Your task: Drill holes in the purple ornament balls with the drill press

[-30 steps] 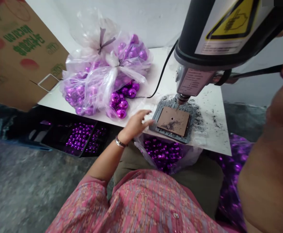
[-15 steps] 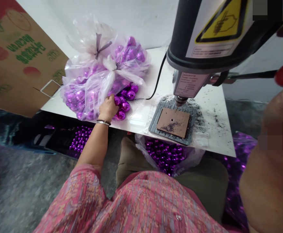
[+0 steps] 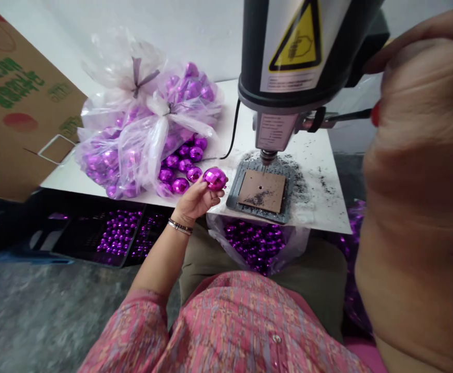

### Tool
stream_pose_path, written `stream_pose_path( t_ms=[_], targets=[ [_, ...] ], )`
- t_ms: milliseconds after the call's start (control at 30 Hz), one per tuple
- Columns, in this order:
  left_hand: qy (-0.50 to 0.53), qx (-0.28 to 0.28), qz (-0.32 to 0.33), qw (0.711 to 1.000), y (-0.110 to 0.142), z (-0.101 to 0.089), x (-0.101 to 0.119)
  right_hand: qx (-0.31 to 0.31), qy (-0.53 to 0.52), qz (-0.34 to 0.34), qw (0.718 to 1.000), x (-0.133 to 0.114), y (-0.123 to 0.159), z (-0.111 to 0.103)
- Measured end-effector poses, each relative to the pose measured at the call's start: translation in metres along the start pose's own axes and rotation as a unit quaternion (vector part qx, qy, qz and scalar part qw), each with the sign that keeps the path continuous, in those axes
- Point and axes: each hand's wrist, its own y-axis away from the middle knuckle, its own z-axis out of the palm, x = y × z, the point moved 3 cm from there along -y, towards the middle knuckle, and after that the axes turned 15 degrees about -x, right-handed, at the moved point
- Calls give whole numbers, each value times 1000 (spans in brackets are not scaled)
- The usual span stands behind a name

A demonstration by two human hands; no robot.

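Observation:
My left hand point(image 3: 197, 199) pinches a shiny purple mirror-ball bauble point(image 3: 214, 178) between thumb and fingers. It holds the bauble above the table, left of the drill press point(image 3: 276, 129). Close to the camera, my right hand point(image 3: 424, 98) is wrapped round the red-knobbed end of the press lever point(image 3: 352, 115); most of the knob is hidden. Under the drill bit point(image 3: 264, 167) lies a brown square plate point(image 3: 273, 189) with a small hole, on a grey base point(image 3: 234, 199). Loose purple baubles point(image 3: 180, 185) spill from a clear plastic bag point(image 3: 144, 150) behind my left hand.
Dark shavings point(image 3: 300, 178) are scattered round the base. A cardboard box point(image 3: 20, 119) stands at the left. An open bag of purple baubles point(image 3: 255, 243) hangs at the table's front edge point(image 3: 323, 227), above my lap. A black crate point(image 3: 78, 238) with small purple balls sits below left. A black cable point(image 3: 234, 124) crosses the table.
My left hand has moved right, away from the loose baubles, and now holds one up. The view has shifted to the right, and my right hand appears farther left, over the lever's end.

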Motion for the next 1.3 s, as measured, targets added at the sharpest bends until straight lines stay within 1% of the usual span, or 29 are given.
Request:
stream_pose_path(
  t_ms=[100, 167, 200, 267, 367, 400, 467, 633, 833, 1000, 1133, 1200, 1300],
  targets=[
    [34, 12, -34, 999, -10, 6, -15, -16, 22, -9, 1000, -5, -2, -3],
    [3, 26, -43, 999, -17, 11, -19, -10, 25, 4, 1000, -11, -4, -4],
    [-30, 32, -46, 998, -20, 14, -20, -16, 30, 21, 999, -14, -5, -4],
    [-132, 41, -50, 989, -27, 22, -19, -29, 35, 65, 997, -21, -8, -4],
    [-305, 43, -60, 949, -41, 34, -16, -33, 33, 104, 993, -29, -10, -6],
    [-346, 38, -62, 935, -46, 38, -15, -31, 29, 106, 993, -30, -10, -6],
    [-395, 28, -62, 916, -54, 42, -16, -38, 16, 106, 994, -31, -10, -7],
    [-455, 36, -67, 887, -67, 43, -20, -87, 7, 119, 989, -29, -11, -6],
    [-490, 34, -71, 868, -72, 45, -22, -129, 62, 138, 980, -34, -15, -7],
    [-528, 40, -63, 846, -71, 52, -22, -130, 51, 137, 981, -36, -17, -8],
    [-580, 62, -61, 810, -74, 62, -21, -116, 51, 134, 983, -36, -16, -9],
    [-600, 49, -67, 796, -78, 66, -20, -113, 53, 142, 982, -36, -14, -9],
    [-609, -2, -84, 788, -86, 68, -19, -115, 61, 141, 981, -37, -10, -8]
  ],
)
